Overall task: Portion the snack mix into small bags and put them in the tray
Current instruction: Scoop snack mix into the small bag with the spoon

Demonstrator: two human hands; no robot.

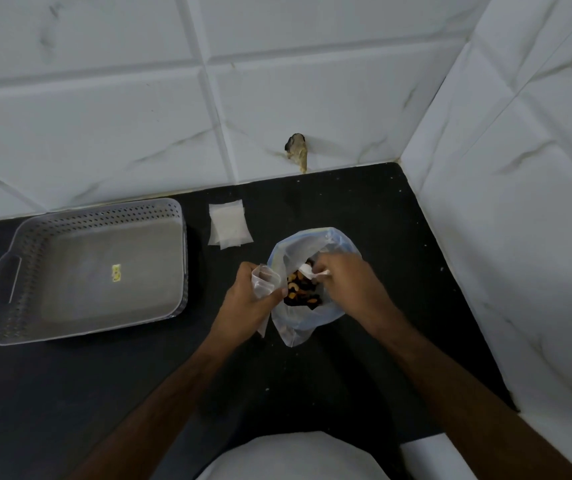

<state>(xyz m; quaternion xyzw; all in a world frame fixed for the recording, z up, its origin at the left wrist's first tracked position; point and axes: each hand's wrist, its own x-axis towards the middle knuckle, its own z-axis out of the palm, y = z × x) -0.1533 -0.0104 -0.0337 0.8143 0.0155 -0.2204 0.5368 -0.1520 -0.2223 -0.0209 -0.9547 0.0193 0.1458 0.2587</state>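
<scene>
Head view: left hand [248, 292] pinches crinkly clear small bag [264, 280]; right hand [341, 280] grips white spoon [312, 270].

The desk [364, 209] is black with pale specks. The tray [28, 271] is translucent grey, its walls dotted with rows of small holes, a yellow sticker [116, 273] on its floor. The wall tiles [104, 133] are white with grey-brown marble veining. The snack mix [300, 292] is dark brown and orange-tan inside a clear, blue-tinted bag [312, 323]. The small bags [229, 224] are clear, whitish.

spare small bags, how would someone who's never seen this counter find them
On the black counter, look along the tiled back wall between the perforated grey tray and the big open bag of snack mix. The spare small bags lie there flat in a little stack, empty and untouched by either hand.
</scene>
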